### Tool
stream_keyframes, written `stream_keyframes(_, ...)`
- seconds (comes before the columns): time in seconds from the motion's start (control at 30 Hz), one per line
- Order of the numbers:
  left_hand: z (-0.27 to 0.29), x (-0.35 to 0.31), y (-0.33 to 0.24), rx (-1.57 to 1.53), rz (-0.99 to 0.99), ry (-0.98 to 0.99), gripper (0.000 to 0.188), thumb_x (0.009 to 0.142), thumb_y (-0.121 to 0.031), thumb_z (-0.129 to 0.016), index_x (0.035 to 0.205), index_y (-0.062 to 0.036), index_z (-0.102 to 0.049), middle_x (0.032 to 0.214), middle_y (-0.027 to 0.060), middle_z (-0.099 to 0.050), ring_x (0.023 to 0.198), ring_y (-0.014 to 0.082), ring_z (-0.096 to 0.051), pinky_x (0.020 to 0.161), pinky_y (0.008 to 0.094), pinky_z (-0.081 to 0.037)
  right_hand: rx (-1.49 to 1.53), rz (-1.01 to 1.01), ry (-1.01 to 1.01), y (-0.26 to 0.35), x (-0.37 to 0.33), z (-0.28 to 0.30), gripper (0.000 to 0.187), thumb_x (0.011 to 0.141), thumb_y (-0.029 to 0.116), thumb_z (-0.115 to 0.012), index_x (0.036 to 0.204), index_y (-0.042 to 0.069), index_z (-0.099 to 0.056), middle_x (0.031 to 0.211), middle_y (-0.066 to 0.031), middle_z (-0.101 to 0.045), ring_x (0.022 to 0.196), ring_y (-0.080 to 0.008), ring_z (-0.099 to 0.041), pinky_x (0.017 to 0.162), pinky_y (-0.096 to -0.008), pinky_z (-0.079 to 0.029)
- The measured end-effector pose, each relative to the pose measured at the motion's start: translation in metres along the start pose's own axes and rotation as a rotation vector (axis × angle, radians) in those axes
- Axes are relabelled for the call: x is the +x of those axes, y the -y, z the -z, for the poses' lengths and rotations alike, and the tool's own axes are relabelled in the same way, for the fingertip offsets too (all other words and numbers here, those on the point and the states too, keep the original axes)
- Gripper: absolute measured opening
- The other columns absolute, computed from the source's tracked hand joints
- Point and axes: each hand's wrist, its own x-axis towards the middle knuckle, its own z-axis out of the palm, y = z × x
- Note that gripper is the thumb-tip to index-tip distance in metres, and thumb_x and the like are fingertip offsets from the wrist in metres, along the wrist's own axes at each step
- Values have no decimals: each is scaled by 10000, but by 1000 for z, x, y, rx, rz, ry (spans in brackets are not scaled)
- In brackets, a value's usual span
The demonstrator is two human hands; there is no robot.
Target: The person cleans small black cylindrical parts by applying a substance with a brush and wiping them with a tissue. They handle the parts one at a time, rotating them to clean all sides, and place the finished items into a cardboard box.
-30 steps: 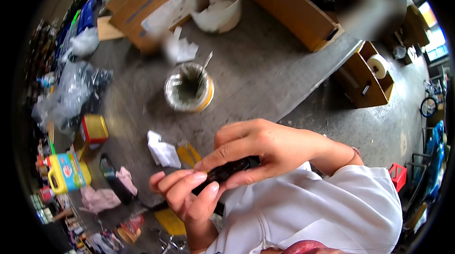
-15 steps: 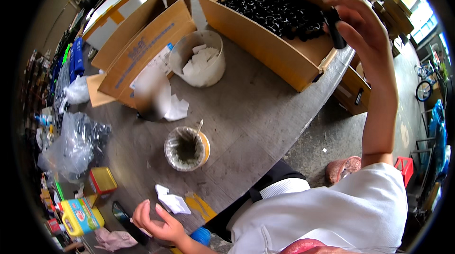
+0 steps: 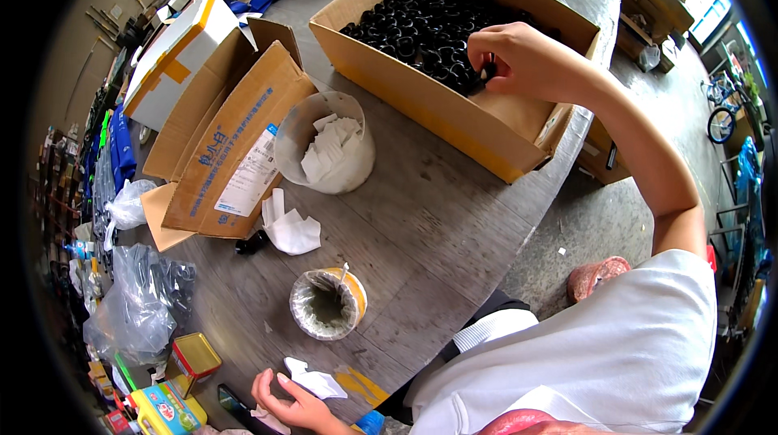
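My right hand [image 3: 519, 62] reaches into a long cardboard box [image 3: 421, 88] at the far right of the table. Its fingers are closed on a black cylindrical part [image 3: 489, 70], mostly hidden by the hand, at the edge of a heap of glossy black parts [image 3: 405, 25]. My left hand [image 3: 288, 404] lies palm up by the table's near edge, fingers apart and holding nothing. Beside it is a crumpled white paper [image 3: 318, 380]. Between the hands stands a plastic-lined tub [image 3: 356, 305] with a stick in it and a greyish inside.
A translucent bucket [image 3: 356, 161] of white paper scraps stands by an open cardboard carton [image 3: 212, 161]. White paper [image 3: 293, 232] and a small black part [image 3: 251, 243] lie before them. Left are a plastic bag [image 3: 134, 305], a red-and-yellow tin [image 3: 197, 354] and a yellow jug [image 3: 166, 411].
My right hand has gone from above the box's right end, where it held up the black part, leftward down to the heap. The view has shifted; my left hand stays open.
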Motion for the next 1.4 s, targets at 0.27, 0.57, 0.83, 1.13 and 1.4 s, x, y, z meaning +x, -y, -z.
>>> stream_keyframes(0.27, -1, 2, 1, -36, 32, 44, 127, 866, -107, -599, 875, 20, -601, 899, 132, -584, 836, 272, -554, 773, 378, -462, -116, 43, 34, -10, 13, 2, 86, 614, -78, -566, 681, -26, -549, 747, -139, -554, 731, -297, -562, 642, -365, -461)
stream_keyframes(0.57, -3, 3, 3, -27, 43, 74, 99, 850, -80, -609, 847, 19, -610, 869, 129, -591, 812, 274, -560, 763, 379, -463, -188, 35, 71, -30, 22, -19, 124, 629, -36, -613, 741, -8, -568, 777, -138, -571, 766, -315, -569, 655, -372, -473)
stream_keyframes(0.83, -2, -1, 2, -52, 51, 69, 169, 884, -143, -576, 892, 20, -618, 896, 139, -598, 839, 278, -559, 781, 394, -457, -220, 26, -191, -3, 18, 12, 222, 683, 18, -691, 852, 20, -546, 794, -123, -566, 719, -278, -580, 650, -355, -478)
stream_keyframes(1.13, -17, -7, 20, -284, -5, 425, 506, 643, -183, -788, 1095, -29, -620, 1000, 110, -560, 887, 260, -530, 741, 332, -445, -66, 203, -567, 70, -44, 13, 162, 814, 84, -633, 950, 3, -598, 805, -80, -637, 647, -164, -582, 573, -309, -454)
stream_keyframes(1.4, 1, -18, 26, -413, 156, 34, 174, 719, 77, -669, 872, -5, -678, 762, 75, -569, 675, 159, -542, 564, 241, -414, 351, 491, -530, 138, -73, -48, 157, 760, -45, -608, 917, -41, -589, 723, -140, -619, 588, -151, -555, 527, -235, -437)
